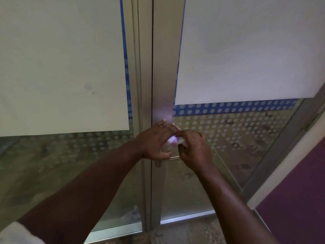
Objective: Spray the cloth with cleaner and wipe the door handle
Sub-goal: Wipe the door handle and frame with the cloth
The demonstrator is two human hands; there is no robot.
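A small pale cloth [173, 142] with a pinkish tint is bunched between my two hands, in front of the metal door frame. My left hand [154, 142] lies over it from the left, fingers stretched toward the frame. My right hand [194, 148] pinches the cloth from the right. Below my hands a short piece of the metal door handle [175, 158] shows, with a keyhole [158, 163] under it. No spray bottle is in view.
The glass door [237, 134] on the right carries a white sheet and a blue dotted strip [233, 107]. A fixed glass panel [70, 155] on the left is also papered. A purple wall [299, 199] stands at right, and the floor [193, 231] lies below.
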